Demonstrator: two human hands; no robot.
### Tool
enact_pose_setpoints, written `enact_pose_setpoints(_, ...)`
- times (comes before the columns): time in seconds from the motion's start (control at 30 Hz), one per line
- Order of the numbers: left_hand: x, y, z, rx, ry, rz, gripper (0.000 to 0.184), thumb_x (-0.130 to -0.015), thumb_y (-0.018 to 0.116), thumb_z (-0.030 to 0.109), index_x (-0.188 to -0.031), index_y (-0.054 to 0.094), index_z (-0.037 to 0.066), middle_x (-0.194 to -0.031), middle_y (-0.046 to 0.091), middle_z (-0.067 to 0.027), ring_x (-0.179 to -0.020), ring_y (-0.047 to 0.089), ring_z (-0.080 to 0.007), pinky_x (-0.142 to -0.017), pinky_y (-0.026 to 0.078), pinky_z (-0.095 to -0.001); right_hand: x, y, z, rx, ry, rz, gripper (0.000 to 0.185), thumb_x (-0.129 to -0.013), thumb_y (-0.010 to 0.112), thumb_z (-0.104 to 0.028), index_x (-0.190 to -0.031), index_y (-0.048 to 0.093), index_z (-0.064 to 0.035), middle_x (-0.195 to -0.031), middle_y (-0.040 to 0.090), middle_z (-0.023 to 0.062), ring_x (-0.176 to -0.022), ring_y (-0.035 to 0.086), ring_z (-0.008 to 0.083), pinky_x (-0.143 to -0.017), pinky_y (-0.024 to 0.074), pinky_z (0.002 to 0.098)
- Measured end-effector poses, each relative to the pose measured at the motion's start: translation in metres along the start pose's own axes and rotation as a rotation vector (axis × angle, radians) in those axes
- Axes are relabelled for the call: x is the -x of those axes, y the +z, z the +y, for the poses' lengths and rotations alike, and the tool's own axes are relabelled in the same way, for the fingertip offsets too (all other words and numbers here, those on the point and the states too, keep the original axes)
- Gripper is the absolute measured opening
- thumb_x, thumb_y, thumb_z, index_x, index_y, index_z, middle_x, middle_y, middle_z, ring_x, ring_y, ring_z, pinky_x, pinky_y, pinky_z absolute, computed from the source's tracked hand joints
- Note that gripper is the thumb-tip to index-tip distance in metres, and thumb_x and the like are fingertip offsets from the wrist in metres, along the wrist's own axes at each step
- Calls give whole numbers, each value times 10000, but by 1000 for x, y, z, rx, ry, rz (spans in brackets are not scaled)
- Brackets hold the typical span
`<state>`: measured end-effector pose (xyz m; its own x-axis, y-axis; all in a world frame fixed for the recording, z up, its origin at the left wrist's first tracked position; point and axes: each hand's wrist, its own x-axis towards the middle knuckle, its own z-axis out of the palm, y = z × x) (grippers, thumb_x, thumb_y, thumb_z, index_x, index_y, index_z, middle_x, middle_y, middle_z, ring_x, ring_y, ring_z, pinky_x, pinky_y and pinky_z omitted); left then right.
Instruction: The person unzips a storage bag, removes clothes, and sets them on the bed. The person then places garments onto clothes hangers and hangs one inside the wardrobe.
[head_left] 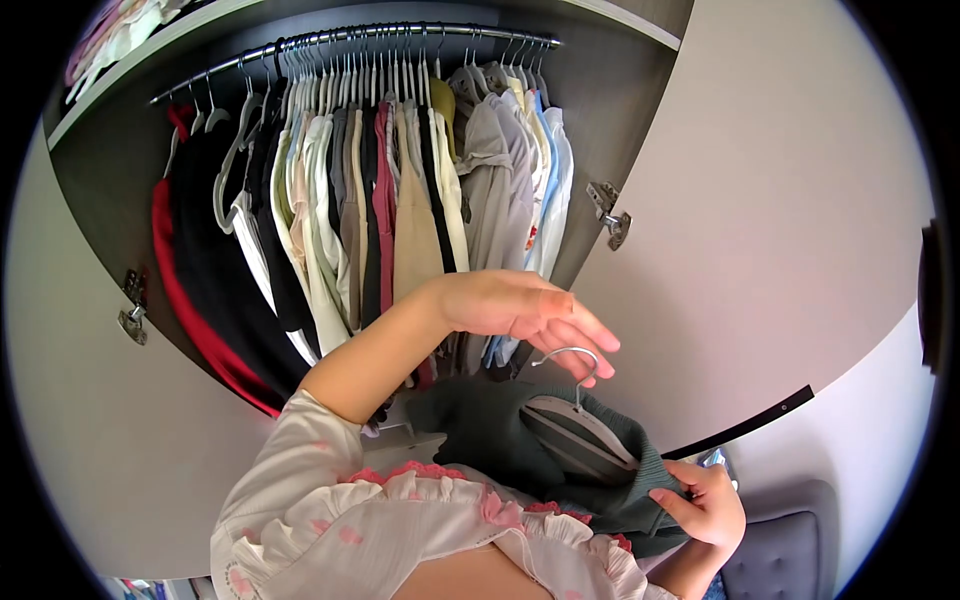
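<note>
A dark green knit garment (470,410) is in front of my body with a pale hanger (590,425) inside its neck opening. The hanger's metal hook sticks up out of the collar. My left hand (535,315) is just above and behind the hook, its fingers stretched out and apart, with nothing gripped in it. On the right side, my right hand (705,505) pinches the ribbed edge of the green garment between thumb and fingers.
Many garments (410,200) hang from a metal rod (350,32) in the open wardrobe. The right door (760,200) and left door (90,400) stand open, with metal hinges. A grey padded seat or headboard (775,560) is at the lower right.
</note>
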<state>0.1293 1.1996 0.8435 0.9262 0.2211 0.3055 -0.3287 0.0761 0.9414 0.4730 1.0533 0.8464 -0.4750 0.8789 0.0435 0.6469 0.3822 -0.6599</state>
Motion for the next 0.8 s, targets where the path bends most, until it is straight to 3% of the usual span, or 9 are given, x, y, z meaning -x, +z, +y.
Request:
enact_pose_setpoints(0.03, -2, 5, -5, -106, 151, -29, 550, -990, 474, 323, -1350, 418, -89, -1257, 556, -247, -1128, 577, -347, -1019, 399, -431, 0, 1, 4, -26, 23, 25, 229, -745, 718, -48, -938, 644, 50, -487, 361, 74, -411, 326, 119, -423, 244, 286)
enact_pose_setpoints(0.13, -3, 9, -1, -260, 104, 82, 458, -994, 476, 242, -1317, 459, -82, -1210, 591, -227, -1069, 611, -339, -989, 435, -430, -5, 4, -1, -80, 30, 47, 209, -742, 710, -28, -914, 632, 60, -498, 322, 45, -441, 284, 86, -428, 225, 275)
enact_pose_setpoints(0.17, -4, 1, -9, -160, 185, 148, 379, -995, 463, 166, -1290, 493, -71, -1206, 595, -224, -1059, 620, -322, -969, 456, -424, -7, 6, -2, -92, 39, 71, 203, -742, 706, -24, -911, 631, 60, -500, 313, 43, -446, 276, 82, -430, 221, 274)
enact_pose_setpoints(0.33, 30, -101, -55, -4, 461, 1080, 399, -965, 493, 139, -1324, 447, -30, -1256, 570, -168, -1117, 574, -231, -981, 436, -360, -24, 16, -4, -122, 48, 188, 178, -746, 688, -9, -900, 621, 47, -526, 255, 20, -483, 235, 62, -447, 199, 265)
enact_pose_setpoints(0.4, 54, -138, -80, -173, 523, 1398, 399, -948, 503, 135, -1321, 454, 4, -1254, 552, -117, -1127, 529, -184, -982, 402, -327, -36, 27, -11, -179, 41, 271, 155, -756, 680, -4, -884, 602, 34, -549, 235, -6, -512, 223, 55, -455, 196, 256)
enact_pose_setpoints(0.5, 81, -166, -104, -315, 297, 1617, 473, -925, 549, 190, -1350, 418, 29, -1267, 510, -110, -1148, 479, -159, -991, 364, -303, -55, 32, -27, -257, 45, 341, 141, -776, 673, -2, -886, 595, 36, -560, 243, -29, -524, 226, 50, -460, 194, 244)
enact_pose_setpoints(0.6, 97, -198, -125, -434, 364, 1713, 578, -895, 609, 241, -1385, 371, 47, -1253, 493, -127, -1183, 459, -178, -1006, 355, -316, -76, 38, -33, -324, -1, 361, 139, -803, 662, 0, -921, 606, 45, -569, 266, -49, -537, 236, 42, -467, 193, 231)
enact_pose_setpoints(0.63, 94, -191, -120, -461, 410, 1750, 672, -901, 596, 334, -1434, 304, 48, -1291, 476, -155, -1191, 466, -229, -1011, 362, -333, -81, 41, -33, -341, -2, 361, 143, -810, 659, 0, -935, 608, 47, -576, 277, -52, -544, 241, 39, -470, 195, 227)
enact_pose_setpoints(0.8, 90, -150, -73, 44, 340, 1574, 746, -946, 413, 547, -1436, 306, -6, -1392, 431, -179, -1248, 439, -265, -1041, 342, -321, -114, 64, -58, -333, -58, 449, 181, -837, 644, -9, -1003, 618, 58, -609, 330, -52, -576, 266, 32, -477, 219, 221)
